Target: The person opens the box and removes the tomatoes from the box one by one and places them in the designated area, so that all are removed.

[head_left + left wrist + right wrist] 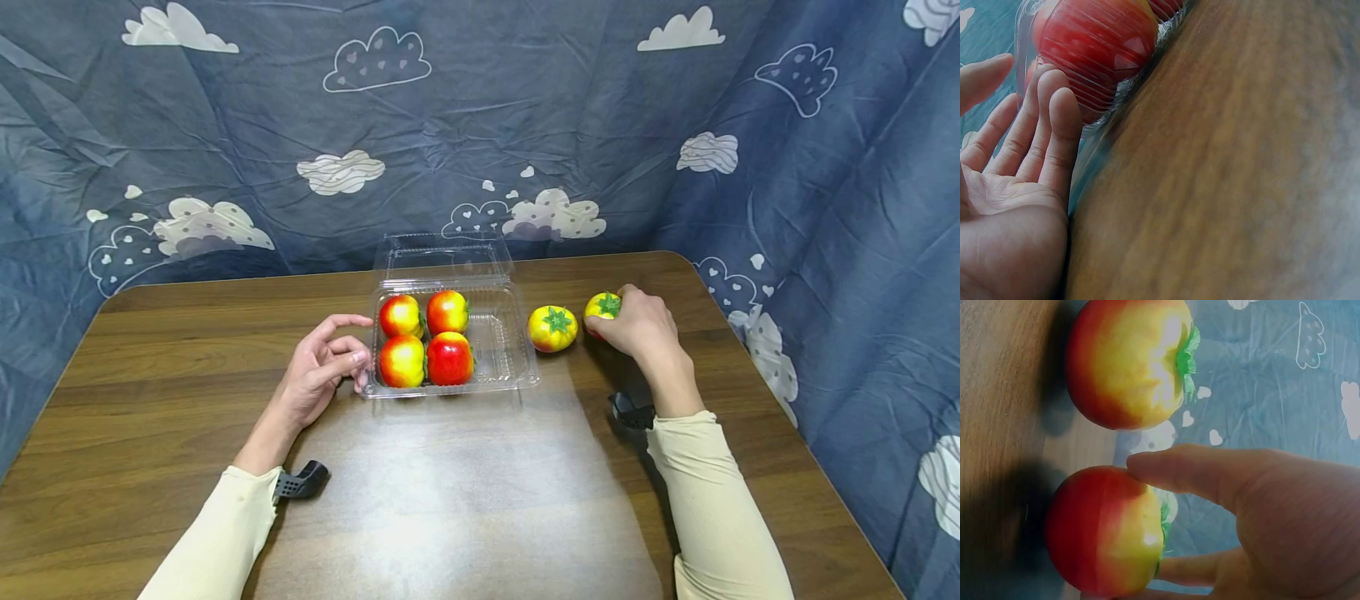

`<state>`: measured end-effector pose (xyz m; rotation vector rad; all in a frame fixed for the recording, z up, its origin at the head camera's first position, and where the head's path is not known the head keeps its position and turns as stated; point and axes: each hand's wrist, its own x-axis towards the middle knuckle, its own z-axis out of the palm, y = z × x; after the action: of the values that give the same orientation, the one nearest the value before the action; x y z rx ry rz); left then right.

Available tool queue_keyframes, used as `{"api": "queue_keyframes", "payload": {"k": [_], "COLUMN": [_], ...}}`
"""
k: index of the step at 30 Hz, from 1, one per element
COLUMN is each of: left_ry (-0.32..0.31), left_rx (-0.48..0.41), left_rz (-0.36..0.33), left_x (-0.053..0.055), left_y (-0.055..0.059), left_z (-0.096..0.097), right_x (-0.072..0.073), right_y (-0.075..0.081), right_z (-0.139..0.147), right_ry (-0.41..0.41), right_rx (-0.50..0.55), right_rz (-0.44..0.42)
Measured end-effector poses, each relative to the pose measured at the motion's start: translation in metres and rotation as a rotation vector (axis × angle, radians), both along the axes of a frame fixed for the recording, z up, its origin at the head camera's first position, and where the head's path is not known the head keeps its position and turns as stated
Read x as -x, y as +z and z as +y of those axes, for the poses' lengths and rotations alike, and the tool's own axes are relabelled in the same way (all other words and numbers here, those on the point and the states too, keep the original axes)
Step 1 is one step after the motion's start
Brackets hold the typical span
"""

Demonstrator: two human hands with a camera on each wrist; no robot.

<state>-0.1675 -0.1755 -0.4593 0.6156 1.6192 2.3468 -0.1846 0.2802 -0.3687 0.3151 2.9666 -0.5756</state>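
Note:
My right hand [645,325] grips a red-and-yellow tomato [1100,534] with a green leafy top, thumb on one side and fingers on the other. Another tomato [552,328] stands on the table just left of it. Several more tomatoes [450,358] sit in two rows in the left part of a clear plastic clamshell box [501,342]. The box's lid [442,257] is tilted back behind it. Beside the box's left wall is my left hand [1016,206], its fingers loosely extended and the fingertips at the plastic. Part of the gripped tomato is hidden by the right hand in the head view.
All of this is on a brown wooden table [187,367] with rounded back corners. A blue cloud-patterned curtain [480,125] hangs right behind it and along the right side. Dark devices are strapped to the left wrist [303,481] and right wrist [632,412].

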Motion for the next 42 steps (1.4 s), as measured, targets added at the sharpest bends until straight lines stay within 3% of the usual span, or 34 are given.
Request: {"api": "queue_keyframes", "payload": {"k": [11,26,42], "left_ry": [-0.007,0.008,-0.002], "left_rx": [-0.007,0.012,0.002], "left_rz": [0.008,-0.016,-0.002], "left_x": [0.000,-0.001,0.000], "left_y": [0.000,0.001,0.001], "left_z": [0.000,0.000,0.000], "right_x": [0.001,0.004,-0.004], "right_y": [0.004,-0.005,0.000], "right_z": [-0.003,-0.021,-0.053], "right_ry": [-0.043,0.062,0.224], "right_rx": [0.087,0.164,0.233], "right_rz": [0.213,0.405,0.408]}}
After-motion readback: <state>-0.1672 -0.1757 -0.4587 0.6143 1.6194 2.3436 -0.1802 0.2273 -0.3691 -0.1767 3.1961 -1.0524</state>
